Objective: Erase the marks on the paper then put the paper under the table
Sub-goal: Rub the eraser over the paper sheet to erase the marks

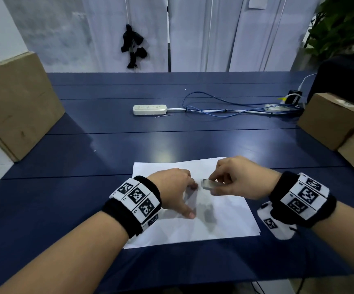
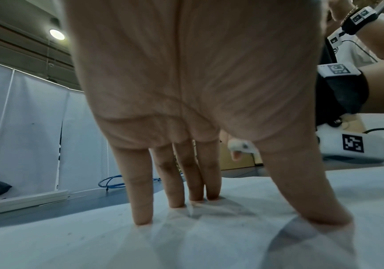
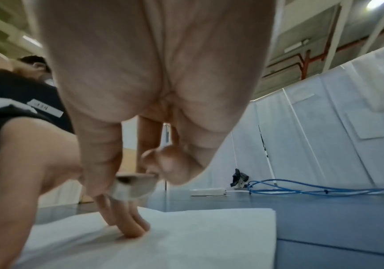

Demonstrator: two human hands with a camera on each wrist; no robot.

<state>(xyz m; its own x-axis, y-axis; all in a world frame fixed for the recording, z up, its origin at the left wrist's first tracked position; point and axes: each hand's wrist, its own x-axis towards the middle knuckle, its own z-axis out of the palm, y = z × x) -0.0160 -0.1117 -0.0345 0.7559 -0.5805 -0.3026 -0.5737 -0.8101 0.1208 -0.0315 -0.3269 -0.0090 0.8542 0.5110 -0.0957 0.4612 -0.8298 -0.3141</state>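
A white sheet of paper [image 1: 218, 225] lies flat on the blue table [image 1: 76, 209], near its front edge. My left hand [image 1: 184, 196] presses on the sheet's left half with straight, spread fingers [image 2: 140, 191] and thumb. My right hand [image 1: 216, 185] hovers just right of it and pinches a small white eraser [image 1: 208, 184] between thumb and fingers, a little above the paper. The eraser [image 3: 133, 187] is level with the left fingertips, and it also shows as the eraser [image 2: 241, 146] behind the left palm. No clear marks show on the paper [image 3: 197, 236], only hand shadows.
A white power strip [image 1: 150, 109] and looped blue cable [image 1: 214, 105] lie across the table's middle. Cardboard boxes stand at the left [image 1: 17, 107] and right [image 1: 328, 119], with a black bag [image 1: 345, 77] behind the right ones. White curtains hang behind the table.
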